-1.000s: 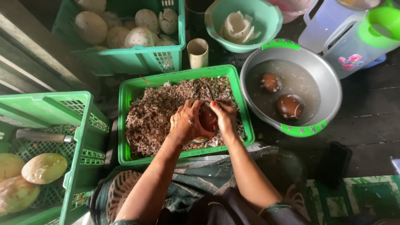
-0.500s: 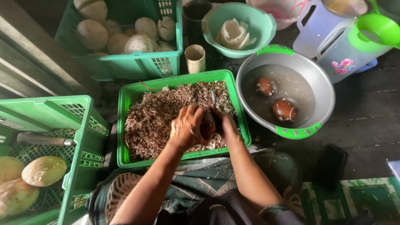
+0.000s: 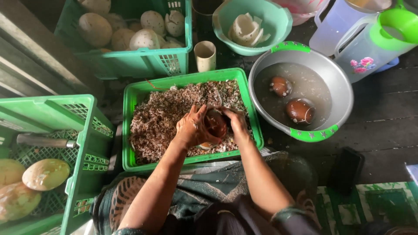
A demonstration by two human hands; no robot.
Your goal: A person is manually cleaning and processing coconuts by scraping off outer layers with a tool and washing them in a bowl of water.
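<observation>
Two hands close on one brown coconut (image 3: 216, 124), held over the near right part of a green tray (image 3: 130, 93) full of brownish shavings (image 3: 161, 117). The left hand (image 3: 193, 128) wraps its grip round the coconut's left side, fingers curled over the top; the right hand (image 3: 238, 124) closes its grip against the right side. A pale patch shows at the coconut's underside.

Just right of the tray, on the dark wooden floor, stands a metal basin (image 3: 337, 80) of cloudy water with two brown coconuts (image 3: 300, 111) in it. Beyond the tray's far edge stand a small beige cup (image 3: 204, 55), a teal bowl (image 3: 278, 21) with white coconut pieces (image 3: 246, 30), and a green crate (image 3: 130, 65) of pale peeled coconuts. At the left a second green crate (image 3: 82, 130) holds more pale coconuts. Two plastic jugs (image 3: 370, 41) stand at the far right.
</observation>
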